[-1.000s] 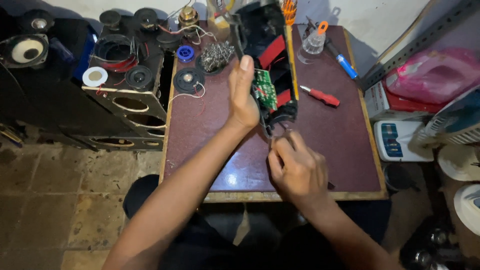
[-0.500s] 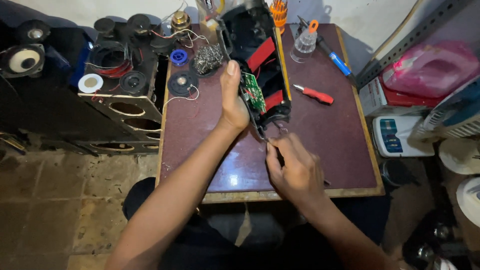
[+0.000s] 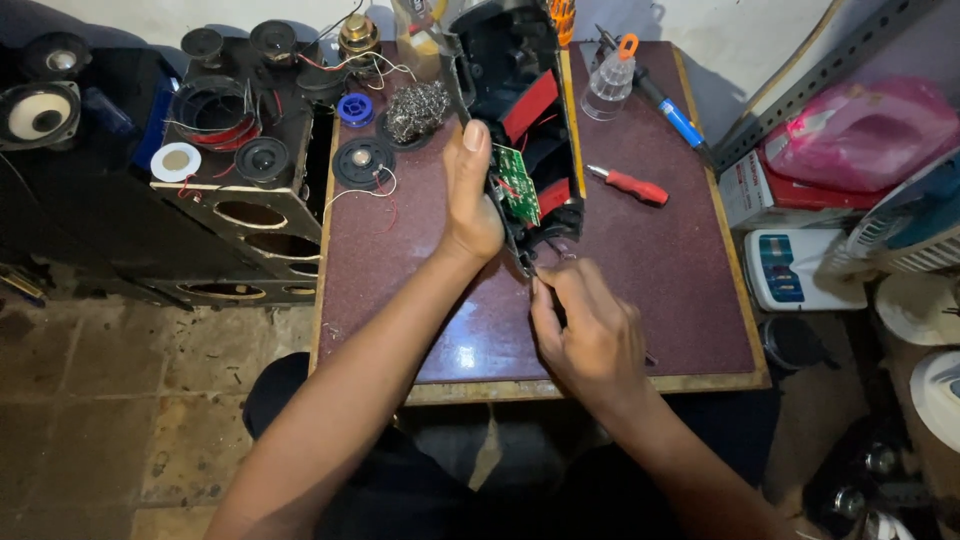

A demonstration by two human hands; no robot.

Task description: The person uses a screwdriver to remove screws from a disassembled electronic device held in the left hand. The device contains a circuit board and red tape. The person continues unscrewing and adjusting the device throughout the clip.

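An opened black and red speaker housing (image 3: 520,100) lies lengthwise on the maroon table (image 3: 680,280), with a small green circuit board (image 3: 517,183) showing at its near end. My left hand (image 3: 468,195) grips the housing's left edge beside the board, thumb pointing away from me. My right hand (image 3: 590,335) is closed around a thin dark tool whose tip touches the housing's near corner. The tool is mostly hidden inside the fist.
A red-handled screwdriver (image 3: 630,185), a blue-handled tool (image 3: 672,112) and a clear bottle with an orange cap (image 3: 610,80) lie right of the housing. Steel wool (image 3: 415,108), loose speaker drivers (image 3: 362,160) and a black speaker cabinet (image 3: 245,170) sit left. Boxes stand right.
The view has shifted slightly. My right hand has moved up closer to the housing's near corner. My left hand keeps its grip on the housing.
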